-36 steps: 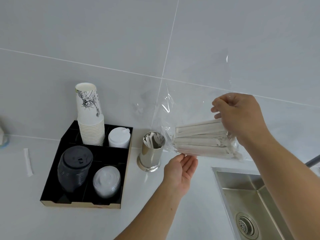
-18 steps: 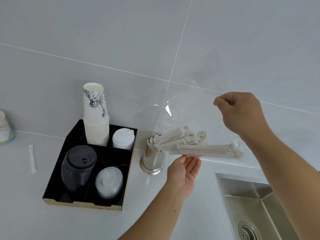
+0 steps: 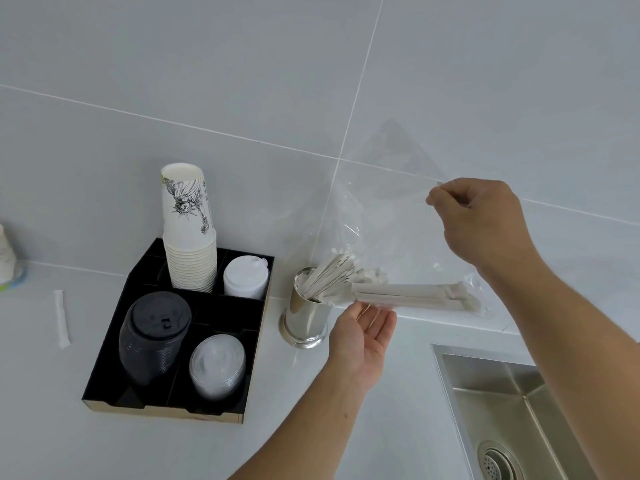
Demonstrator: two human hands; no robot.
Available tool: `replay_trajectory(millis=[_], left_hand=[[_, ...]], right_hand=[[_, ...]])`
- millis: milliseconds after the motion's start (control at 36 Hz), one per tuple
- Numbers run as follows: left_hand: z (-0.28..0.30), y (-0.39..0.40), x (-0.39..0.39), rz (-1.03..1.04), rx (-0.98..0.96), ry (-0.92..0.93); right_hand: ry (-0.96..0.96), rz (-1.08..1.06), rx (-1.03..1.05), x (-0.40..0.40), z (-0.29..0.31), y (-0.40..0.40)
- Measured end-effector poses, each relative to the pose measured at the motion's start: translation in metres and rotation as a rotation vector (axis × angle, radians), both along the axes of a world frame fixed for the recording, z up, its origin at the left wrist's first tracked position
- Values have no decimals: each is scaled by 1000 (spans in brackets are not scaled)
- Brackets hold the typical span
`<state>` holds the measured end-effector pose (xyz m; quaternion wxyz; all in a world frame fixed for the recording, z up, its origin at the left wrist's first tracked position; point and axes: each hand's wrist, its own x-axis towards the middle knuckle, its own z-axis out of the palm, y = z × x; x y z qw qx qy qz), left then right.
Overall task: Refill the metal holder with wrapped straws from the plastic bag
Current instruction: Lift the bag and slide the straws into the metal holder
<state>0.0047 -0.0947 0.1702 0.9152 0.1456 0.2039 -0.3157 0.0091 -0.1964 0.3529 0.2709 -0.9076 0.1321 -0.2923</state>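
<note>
Wrapped straws point(image 3: 408, 295), no legible print

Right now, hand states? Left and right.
Left hand: open, palm up under the wrapped straws.
Right hand: shut, pinching the plastic bag.

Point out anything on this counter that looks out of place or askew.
One wrapped straw lies loose on the counter, left of the black tray and away from the metal holder. The black lids and clear lids lean in their compartments. Nothing looks spilled or damaged.
</note>
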Motion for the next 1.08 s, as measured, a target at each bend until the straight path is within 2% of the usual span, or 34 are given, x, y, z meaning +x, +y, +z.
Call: replay_trajectory(millis=[278,472,694,972,1083], left_hand=[[5,4,20,75,-81,-12],[-10,7,18,61,-62,92],[-2,8,22,6,-47,-11],[8,0,26,42,-65,9],[8,-2,26,76,-77,15]], right_hand=[[3,40,12,11,-1,0],[44,64,-10,27,0,2],[80,77,-54,41,-3,8],[36,112,-37,55,1,7],[97,220,22,53,5,10]])
